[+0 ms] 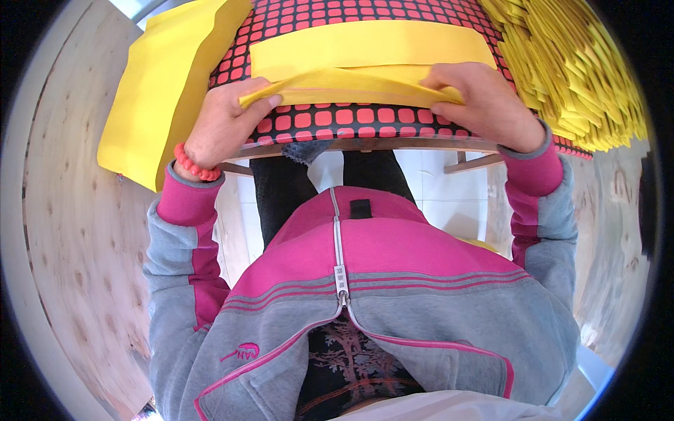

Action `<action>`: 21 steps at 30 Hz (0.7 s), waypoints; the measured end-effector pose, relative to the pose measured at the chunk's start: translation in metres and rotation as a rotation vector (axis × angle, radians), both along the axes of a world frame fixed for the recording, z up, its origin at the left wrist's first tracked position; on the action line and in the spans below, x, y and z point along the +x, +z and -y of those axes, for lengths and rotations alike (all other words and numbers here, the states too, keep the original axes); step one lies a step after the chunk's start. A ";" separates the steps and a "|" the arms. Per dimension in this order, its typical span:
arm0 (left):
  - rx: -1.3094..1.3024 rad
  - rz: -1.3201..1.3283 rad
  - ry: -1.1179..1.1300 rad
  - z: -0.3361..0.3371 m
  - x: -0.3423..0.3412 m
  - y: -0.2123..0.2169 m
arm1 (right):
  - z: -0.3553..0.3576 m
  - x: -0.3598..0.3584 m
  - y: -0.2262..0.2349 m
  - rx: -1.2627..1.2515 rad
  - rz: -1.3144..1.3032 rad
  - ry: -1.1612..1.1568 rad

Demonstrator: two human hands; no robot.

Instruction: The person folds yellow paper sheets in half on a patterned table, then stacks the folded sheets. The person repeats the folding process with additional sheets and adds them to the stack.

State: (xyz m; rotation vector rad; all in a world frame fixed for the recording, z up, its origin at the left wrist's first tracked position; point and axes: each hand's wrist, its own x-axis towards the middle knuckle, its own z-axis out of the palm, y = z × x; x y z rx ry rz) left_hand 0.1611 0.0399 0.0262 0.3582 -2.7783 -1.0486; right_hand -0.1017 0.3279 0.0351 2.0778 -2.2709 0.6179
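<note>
A yellow sheet [372, 45], of paper or thin cloth, lies crosswise on a table covered with a black cloth patterned in red squares [330, 121]. Its near long edge is turned up into a loose, slightly twisted fold. My left hand [228, 119] pinches the left end of that fold, thumb on top. At the opposite end, my right hand [484, 102] grips the fold between thumb and curled fingers. The far part of the sheet rests flat beyond both hands. Fingers under the fold are partly hidden.
Larger yellow sheets [165, 81] hang over the table's left side. A thick pile of folded yellow pieces [572, 77] stands at the right. The wooden table edge [365, 145] runs just in front of my lap. Pale wooden boards [77, 210] flank me.
</note>
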 end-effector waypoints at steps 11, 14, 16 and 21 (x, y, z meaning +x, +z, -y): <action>0.547 -0.107 0.114 0.016 -0.005 -0.012 | -0.077 -0.064 -0.014 -0.042 0.564 -0.220; 0.544 -0.097 0.088 0.021 -0.004 -0.008 | -0.077 -0.063 -0.015 0.049 0.736 -0.159; 0.507 -0.074 0.064 0.024 -0.001 -0.007 | -0.075 -0.063 -0.014 0.034 0.694 -0.152; 0.424 -0.011 0.067 0.032 0.011 -0.004 | -0.076 -0.067 -0.015 -0.007 0.677 -0.165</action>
